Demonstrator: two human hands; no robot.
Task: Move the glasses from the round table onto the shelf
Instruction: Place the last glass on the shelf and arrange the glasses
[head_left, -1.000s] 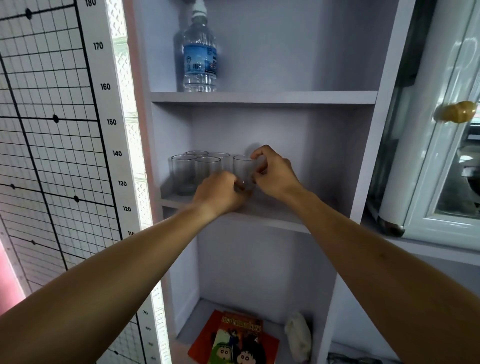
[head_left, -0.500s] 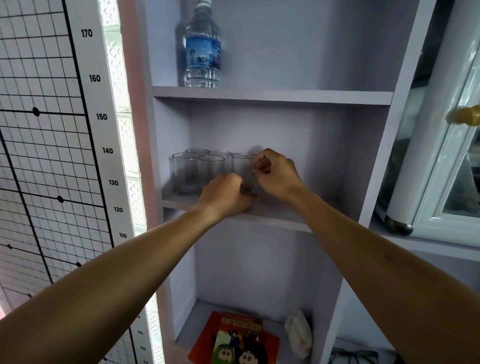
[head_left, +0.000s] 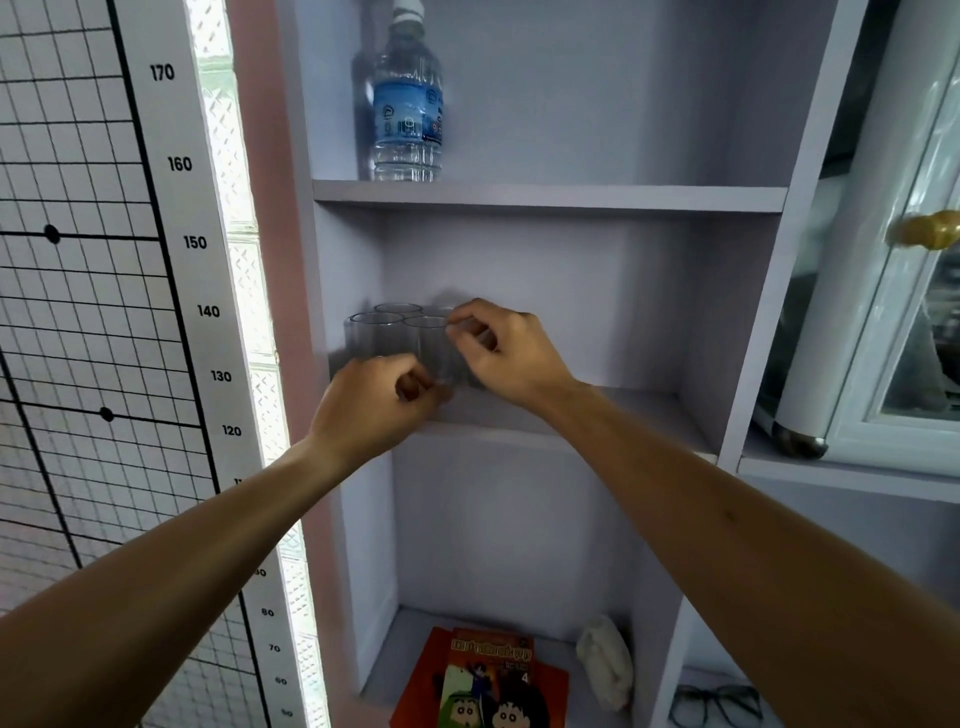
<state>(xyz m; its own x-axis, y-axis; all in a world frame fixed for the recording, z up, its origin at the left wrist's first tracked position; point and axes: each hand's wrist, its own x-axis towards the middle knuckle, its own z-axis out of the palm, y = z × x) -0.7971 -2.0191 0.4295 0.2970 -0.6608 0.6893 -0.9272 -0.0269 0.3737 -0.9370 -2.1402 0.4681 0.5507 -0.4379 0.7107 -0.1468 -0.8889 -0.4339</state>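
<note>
- Your right hand (head_left: 506, 358) reaches into the middle shelf (head_left: 597, 415), its fingers (head_left: 467, 318) curled round the rim of the rightmost glass (head_left: 470, 353), which stands on the shelf board.
- Your left hand (head_left: 371, 410) sits lower, at the shelf's front edge, its fingers (head_left: 423, 387) bent in toward the foot of the glasses; you cannot tell whether they pinch a glass or merely touch it.
- The other glasses (head_left: 397, 338) stand upright in a tight cluster at the shelf's left end, near the left wall, just beside the held one.
- A water bottle (head_left: 408, 104) stands on the shelf above, toward its left end.
- A comic book (head_left: 483, 680) lies on the bottom shelf.
</note>
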